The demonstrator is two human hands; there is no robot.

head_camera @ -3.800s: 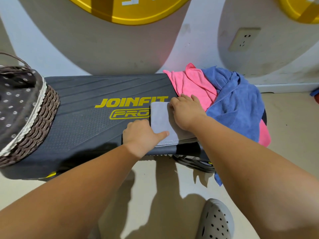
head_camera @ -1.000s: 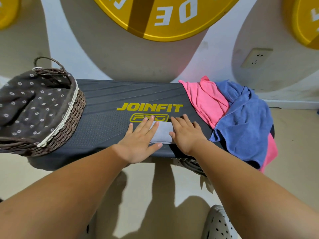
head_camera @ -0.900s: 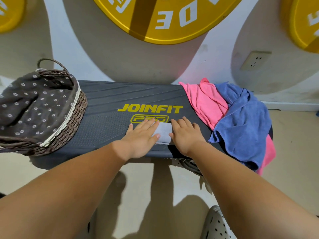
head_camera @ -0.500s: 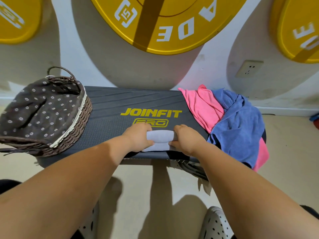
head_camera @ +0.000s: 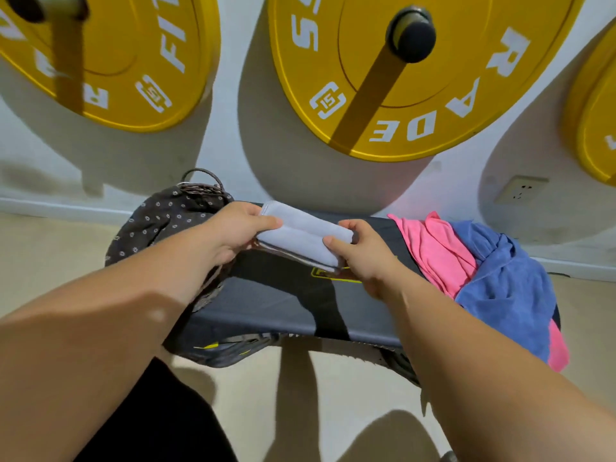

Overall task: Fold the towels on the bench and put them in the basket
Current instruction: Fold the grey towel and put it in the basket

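Grips the folded grey towel (head_camera: 305,236) by both ends — fingers of left hand (head_camera: 230,231) and right hand (head_camera: 363,258) curled round it — over the counter (head_camera: 266,295), beside the basket (head_camera: 206,189) rim. Bare counter beneath; pink towel (head_camera: 430,248) and blue towel (head_camera: 506,288) heaped at its right edge.

A yellow weight plate (head_camera: 466,95) hangs on a peg (head_camera: 411,36) on the white wall (head_camera: 233,128); a left plate (head_camera: 133,61) and right plate (head_camera: 600,128) flank it; a socket (head_camera: 520,193) sits lower right.
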